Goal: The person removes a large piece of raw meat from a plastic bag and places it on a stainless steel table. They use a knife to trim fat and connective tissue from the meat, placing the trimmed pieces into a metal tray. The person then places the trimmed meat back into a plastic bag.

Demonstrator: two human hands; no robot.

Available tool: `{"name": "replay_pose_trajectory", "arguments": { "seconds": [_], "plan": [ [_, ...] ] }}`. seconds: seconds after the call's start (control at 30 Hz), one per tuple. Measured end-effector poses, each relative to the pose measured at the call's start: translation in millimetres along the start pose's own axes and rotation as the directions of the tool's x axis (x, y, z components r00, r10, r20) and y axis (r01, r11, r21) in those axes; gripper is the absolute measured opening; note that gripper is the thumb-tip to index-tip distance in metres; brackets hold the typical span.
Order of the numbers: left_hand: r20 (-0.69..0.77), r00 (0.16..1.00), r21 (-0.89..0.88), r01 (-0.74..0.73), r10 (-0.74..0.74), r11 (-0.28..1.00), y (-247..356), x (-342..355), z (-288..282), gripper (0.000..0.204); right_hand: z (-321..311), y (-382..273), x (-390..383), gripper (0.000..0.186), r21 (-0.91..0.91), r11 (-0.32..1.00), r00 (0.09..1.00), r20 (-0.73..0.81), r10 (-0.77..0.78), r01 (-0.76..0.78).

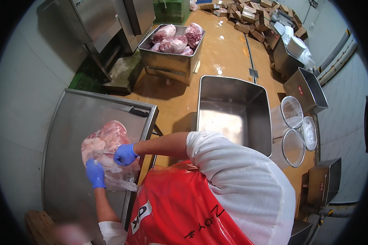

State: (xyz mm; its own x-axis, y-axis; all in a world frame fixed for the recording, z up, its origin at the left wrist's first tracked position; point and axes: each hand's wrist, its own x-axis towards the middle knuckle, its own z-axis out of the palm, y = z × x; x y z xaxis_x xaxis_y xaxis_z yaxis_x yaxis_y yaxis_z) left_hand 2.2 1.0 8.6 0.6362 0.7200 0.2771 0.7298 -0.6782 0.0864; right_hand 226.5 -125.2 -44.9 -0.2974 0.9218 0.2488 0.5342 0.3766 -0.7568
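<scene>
A large piece of raw, pale pink meat (104, 141) lies on the steel table (69, 122), with thin clear plastic film (120, 177) bunched around its near side. My left hand (95, 173), in a blue glove, is closed on the film at the meat's near left edge. My right hand (126, 155), gloved in the same blue, makes a fist over the meat's right side and grips the film there. Beyond the meat, a knife (139, 112) with a black handle rests near the table's far right corner, apart from both hands.
Right of the table stands a deep steel bin (229, 106). Farther off, a steel tub (167, 61) holds several large pieces of meat. Round clear-lined bins (293, 149) and a steel bin (306, 90) line the right side. Cardboard boxes (249, 16) are heaped at the back.
</scene>
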Motion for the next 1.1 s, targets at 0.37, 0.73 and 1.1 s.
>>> {"name": "replay_pose_trajectory", "arguments": {
  "seconds": [0.37, 0.73, 1.1],
  "plan": [
    [-0.34, 0.828, -0.167, 0.414, -0.446, 0.895, -73, -75, -75, 0.028, -28, -94, -5, 0.011, 0.335, 0.935, 0.991, -0.106, -0.085, 0.116],
    [-0.087, 0.254, -0.874, 0.445, -0.963, 0.196, -248, -239, 41, 0.02, -60, -14, -26, 0.047, -0.122, 0.983, 0.984, -0.127, 0.123, -0.138],
    [0.281, 0.816, -0.699, 0.535, -0.505, 0.475, -15, -120, 32, 0.124, -43, -4, 97, 0.065, -0.56, 0.829, 0.999, 0.034, 0.018, 0.004]
  ]
}}
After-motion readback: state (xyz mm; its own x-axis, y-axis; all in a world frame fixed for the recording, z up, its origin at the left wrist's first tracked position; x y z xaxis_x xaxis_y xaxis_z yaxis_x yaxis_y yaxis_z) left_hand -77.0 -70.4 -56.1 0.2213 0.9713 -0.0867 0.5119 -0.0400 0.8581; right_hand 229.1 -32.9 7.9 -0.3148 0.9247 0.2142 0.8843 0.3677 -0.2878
